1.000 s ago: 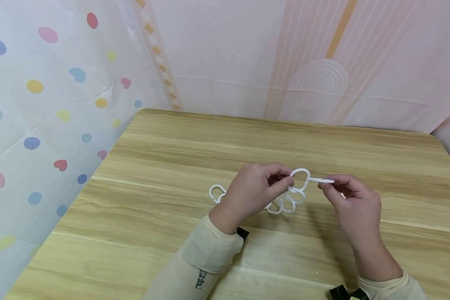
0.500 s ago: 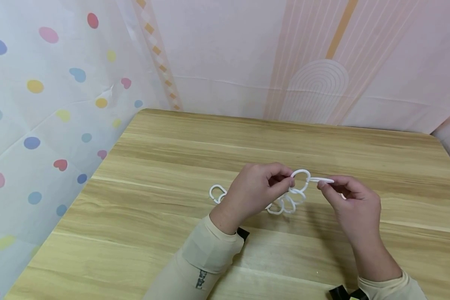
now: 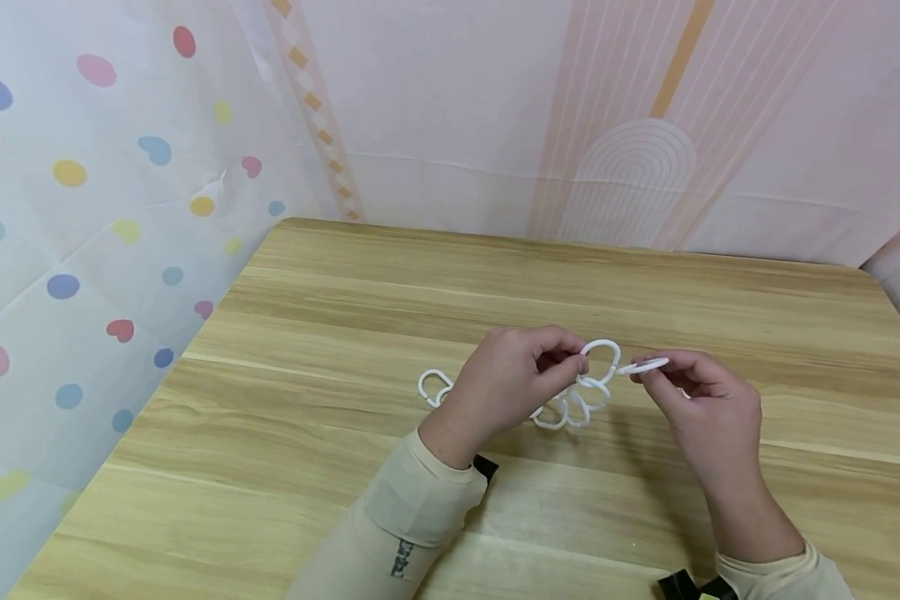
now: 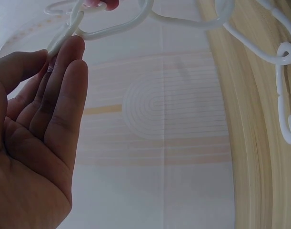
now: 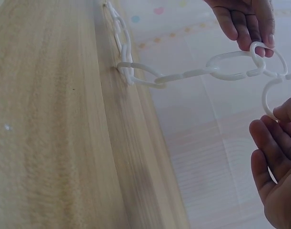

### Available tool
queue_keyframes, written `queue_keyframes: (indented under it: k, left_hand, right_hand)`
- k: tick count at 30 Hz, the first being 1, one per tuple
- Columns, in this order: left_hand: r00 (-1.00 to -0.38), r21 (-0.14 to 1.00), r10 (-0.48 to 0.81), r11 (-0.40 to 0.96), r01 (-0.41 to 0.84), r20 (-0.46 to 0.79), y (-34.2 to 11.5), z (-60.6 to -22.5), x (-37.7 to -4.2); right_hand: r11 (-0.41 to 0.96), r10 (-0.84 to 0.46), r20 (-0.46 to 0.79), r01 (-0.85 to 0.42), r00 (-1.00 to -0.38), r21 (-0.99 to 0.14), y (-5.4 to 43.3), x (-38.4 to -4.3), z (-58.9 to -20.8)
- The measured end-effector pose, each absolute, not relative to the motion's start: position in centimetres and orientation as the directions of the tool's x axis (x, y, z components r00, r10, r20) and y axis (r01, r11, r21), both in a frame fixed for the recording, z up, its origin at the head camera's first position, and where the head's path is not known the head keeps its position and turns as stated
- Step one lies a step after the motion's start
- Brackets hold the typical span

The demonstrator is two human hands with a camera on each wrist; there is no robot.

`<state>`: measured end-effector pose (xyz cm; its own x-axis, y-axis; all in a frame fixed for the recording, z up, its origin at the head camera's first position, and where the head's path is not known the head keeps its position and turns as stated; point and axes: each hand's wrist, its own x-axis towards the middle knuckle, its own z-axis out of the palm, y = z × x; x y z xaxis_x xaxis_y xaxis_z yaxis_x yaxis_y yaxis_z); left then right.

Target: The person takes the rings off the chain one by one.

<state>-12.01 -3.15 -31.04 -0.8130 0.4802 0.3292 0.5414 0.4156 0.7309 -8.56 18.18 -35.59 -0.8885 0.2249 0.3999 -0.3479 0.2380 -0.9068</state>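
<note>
In the head view, my left hand (image 3: 504, 383) pinches a white plastic chain link (image 3: 602, 342) between thumb and index finger. My right hand (image 3: 712, 417) pinches a second white link (image 3: 648, 365) by its right end; this one is seen nearly edge-on. In the right wrist view both links meet at their ends between the hands. More joined links make a chain (image 5: 185, 75) that hangs from the left hand's link down to the tabletop. Past the left wrist, the chain's far end link (image 3: 433, 372) lies on the wood, and the hand hides part of the chain.
The wooden table (image 3: 330, 317) reaches to a pale pink patterned cloth (image 3: 457, 108) at the back. A white cloth with coloured dots and hearts (image 3: 135, 267) hangs along the left side. Black straps (image 3: 678, 585) show at the sleeve cuffs.
The link in my right hand has tilted, its left end now lower, and the right thumb has shifted slightly on it. My left hand holds still.
</note>
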Motion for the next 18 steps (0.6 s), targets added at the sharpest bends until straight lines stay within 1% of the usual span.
queue_keyframes:
  k: [4,9,16,18]
  left_hand:
    - [-0.813,0.725,0.48,0.422,0.544,0.33,-3.15,-31.01,-12.01]
    - [-0.815,0.728,0.478,0.421,0.541,0.329,-3.15,-31.04,-12.03]
    - [-0.818,0.735,0.477,0.418,0.534,0.322,-3.14,-31.03,-12.02]
    - [-0.817,0.735,0.477,0.417,0.535,0.324,-3.14,-31.03,-12.02]
  right_hand:
    - [0.242,0.236,0.383,-0.328,-0.893,-0.913,18.15,-8.52,-35.53]
    - [0.279,0.269,0.362,-0.287,-0.893,-0.916,18.11,-8.5,-35.53]
    - [0.213,0.302,0.348,-0.293,-0.888,-0.932,18.09,-8.54,-35.51]
    - [0.215,0.312,0.349,-0.292,-0.884,-0.932,18.09,-8.57,-35.5]
